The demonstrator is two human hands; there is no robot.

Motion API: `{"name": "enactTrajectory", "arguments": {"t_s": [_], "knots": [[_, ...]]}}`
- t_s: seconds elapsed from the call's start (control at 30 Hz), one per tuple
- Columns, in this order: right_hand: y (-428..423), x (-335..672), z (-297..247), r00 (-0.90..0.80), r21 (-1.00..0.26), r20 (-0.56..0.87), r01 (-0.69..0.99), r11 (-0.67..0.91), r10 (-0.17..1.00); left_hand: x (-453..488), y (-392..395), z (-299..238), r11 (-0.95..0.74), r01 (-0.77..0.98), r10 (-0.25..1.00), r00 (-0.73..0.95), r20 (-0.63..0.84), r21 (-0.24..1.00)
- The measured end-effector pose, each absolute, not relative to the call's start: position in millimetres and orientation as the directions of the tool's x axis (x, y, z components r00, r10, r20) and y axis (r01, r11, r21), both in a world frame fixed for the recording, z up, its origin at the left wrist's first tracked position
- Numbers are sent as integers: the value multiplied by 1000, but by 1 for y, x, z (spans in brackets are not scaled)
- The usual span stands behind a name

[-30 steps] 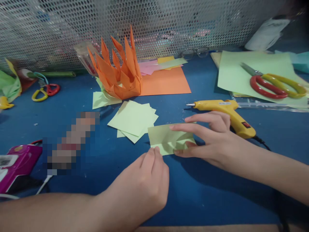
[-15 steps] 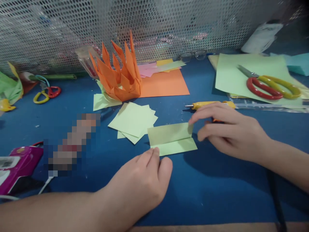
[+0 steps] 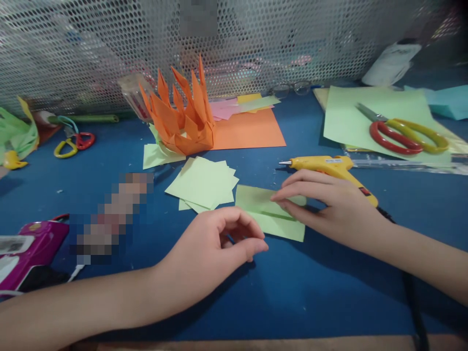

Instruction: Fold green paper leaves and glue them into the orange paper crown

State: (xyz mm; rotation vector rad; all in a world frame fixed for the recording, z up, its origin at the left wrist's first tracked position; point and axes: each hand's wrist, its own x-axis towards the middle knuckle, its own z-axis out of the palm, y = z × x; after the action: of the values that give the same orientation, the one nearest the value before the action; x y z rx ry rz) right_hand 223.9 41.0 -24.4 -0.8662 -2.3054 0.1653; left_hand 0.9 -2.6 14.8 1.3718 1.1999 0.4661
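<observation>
A small light green paper (image 3: 276, 225) lies on the blue table with a crease across it, its far part tilted up from the near part. My right hand (image 3: 329, 202) reaches over its upper right, fingers stretched and thumb close beneath them; whether they touch the paper is unclear. Nearer the paper's left end is my left hand (image 3: 219, 258), loosely curled with a gap inside, nothing visible in it. A stack of light green paper squares (image 3: 204, 180) lies just beyond my left hand. Behind my right hand rests a yellow glue gun (image 3: 321, 165).
An orange folded-paper piece (image 3: 183, 122) stands beside an orange sheet (image 3: 252, 131). Scissors (image 3: 405, 136) lie on green sheets (image 3: 340, 122) at right; smaller scissors (image 3: 75, 141) are at left. A purple box (image 3: 42, 239) sits near my left forearm. Perforated mesh (image 3: 256, 39) rises behind.
My left hand has come off the paper's near edge, its fingers curling. My right hand has moved left over the paper, and the paper has turned slightly and shifted right.
</observation>
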Motion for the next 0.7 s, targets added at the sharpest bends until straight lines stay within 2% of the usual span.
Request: {"name": "enactTrajectory", "arguments": {"t_s": [0.13, 0.23, 0.5, 0.7], "knots": [[40, 223, -21, -565, -349, 531, 533, 771, 631, 2, -4, 12, 418, 211, 785, 405, -468, 884], [38, 225, -22, -572, -401, 483, 528, 749, 663, 0, -3, 10, 470, 163, 758, 428, -492, 867], [32, 232, -23, -635, -592, 347, 423, 686, 691, -2, -7, 6, 373, 126, 790, 477, -386, 919], [29, 228, -23, -751, -566, 345, 312, 763, 563, -4, -8, 4, 252, 235, 810, 480, -338, 939]]}}
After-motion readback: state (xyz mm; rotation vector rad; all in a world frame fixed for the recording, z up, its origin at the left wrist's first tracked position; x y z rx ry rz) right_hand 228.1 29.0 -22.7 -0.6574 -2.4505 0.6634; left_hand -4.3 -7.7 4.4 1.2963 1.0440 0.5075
